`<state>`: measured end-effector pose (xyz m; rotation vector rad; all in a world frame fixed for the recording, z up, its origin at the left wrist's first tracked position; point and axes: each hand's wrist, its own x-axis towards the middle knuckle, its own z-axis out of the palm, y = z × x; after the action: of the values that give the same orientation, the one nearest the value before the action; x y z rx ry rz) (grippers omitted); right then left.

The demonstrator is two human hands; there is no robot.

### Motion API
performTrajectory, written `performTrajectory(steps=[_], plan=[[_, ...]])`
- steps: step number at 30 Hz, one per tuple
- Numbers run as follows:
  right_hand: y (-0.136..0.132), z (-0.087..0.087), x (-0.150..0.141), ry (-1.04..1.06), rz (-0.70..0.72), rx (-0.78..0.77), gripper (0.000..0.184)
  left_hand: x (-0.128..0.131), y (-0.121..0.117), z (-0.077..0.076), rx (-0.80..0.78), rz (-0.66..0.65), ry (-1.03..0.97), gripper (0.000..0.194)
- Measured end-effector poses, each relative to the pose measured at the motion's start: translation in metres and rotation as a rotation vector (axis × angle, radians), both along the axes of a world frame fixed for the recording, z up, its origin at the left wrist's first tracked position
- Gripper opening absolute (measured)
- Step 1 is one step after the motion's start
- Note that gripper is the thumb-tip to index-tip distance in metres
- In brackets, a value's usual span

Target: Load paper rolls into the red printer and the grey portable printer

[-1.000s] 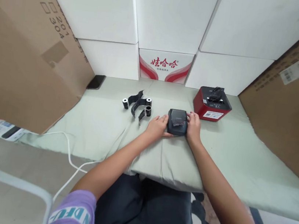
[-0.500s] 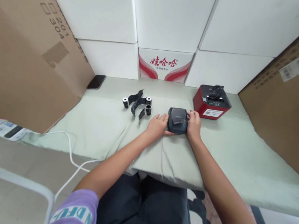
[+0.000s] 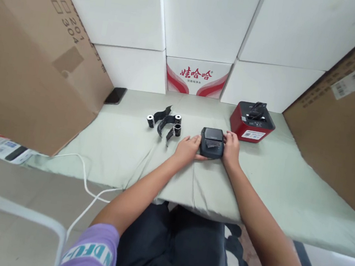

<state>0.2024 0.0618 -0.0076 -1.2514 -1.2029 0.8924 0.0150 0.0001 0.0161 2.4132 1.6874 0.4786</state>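
A small black portable receipt printer (image 3: 213, 134) lies on the cloth-covered table, with a short strip of dark paper (image 3: 213, 144) showing on its top. My left hand (image 3: 188, 149) grips its left side, fingers along the edge and thumb by the front corner. On the opposite side, my right hand (image 3: 231, 148) is closed against the printer's right edge. Left of the hands lie black paper rolls (image 3: 177, 130) with white ends, their dark strips partly unrolled. Behind my right hand stands a red printer (image 3: 248, 124) with crumpled black paper on its dark top.
White boxes (image 3: 207, 18) form a wall along the back. Large cardboard sheets stand at the left (image 3: 26, 59) and right (image 3: 348, 117). A black phone (image 3: 115, 95) lies by the left cardboard. A white cable (image 3: 84, 168) hangs over the front edge.
Both hands stay on the black printer, with hardly any movement. The whole view has shifted slightly, and the printer's top surface shows a little more clearly.
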Motion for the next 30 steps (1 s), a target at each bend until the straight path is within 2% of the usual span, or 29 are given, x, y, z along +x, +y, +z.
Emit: performTrajectory(steps=[3, 5, 8, 13, 15, 18, 20, 23, 26, 30], plan=[[-0.012, 0.010, -0.004, 0.039, -0.117, 0.028, 0.041, -0.003, -0.001, -0.001, 0.002, 0.004, -0.075, 0.095], [-0.020, 0.016, -0.006, 0.015, -0.132, 0.090, 0.039, -0.005, 0.000, -0.001, 0.003, -0.005, -0.129, 0.096], [-0.021, 0.021, -0.005, 0.035, -0.053, 0.104, 0.045, -0.007, 0.001, -0.003, 0.005, -0.016, -0.195, 0.098], [-0.003, 0.019, -0.001, 0.147, 0.158, 0.080, 0.065, -0.009, 0.003, -0.006, -0.001, -0.008, -0.244, 0.097], [-0.001, 0.016, -0.001, 0.165, 0.109, 0.057, 0.068, -0.009, 0.003, -0.006, -0.006, -0.006, -0.249, 0.098], [-0.008, 0.011, -0.002, 0.089, -0.069, 0.037, 0.055, -0.009, 0.003, -0.005, -0.012, -0.018, -0.260, 0.099], [-0.015, 0.009, -0.003, 0.061, -0.102, 0.049, 0.047, -0.010, 0.003, -0.004, -0.011, -0.021, -0.274, 0.098], [-0.015, 0.008, -0.003, 0.116, -0.001, 0.089, 0.048, -0.012, 0.005, -0.004, -0.025, -0.016, -0.292, 0.098], [0.000, 0.007, -0.001, 0.170, 0.142, 0.104, 0.062, -0.012, 0.006, -0.005, -0.036, -0.009, -0.297, 0.100], [0.019, 0.007, 0.003, 0.152, 0.232, 0.032, 0.072, -0.012, 0.006, -0.006, -0.038, 0.001, -0.295, 0.100]])
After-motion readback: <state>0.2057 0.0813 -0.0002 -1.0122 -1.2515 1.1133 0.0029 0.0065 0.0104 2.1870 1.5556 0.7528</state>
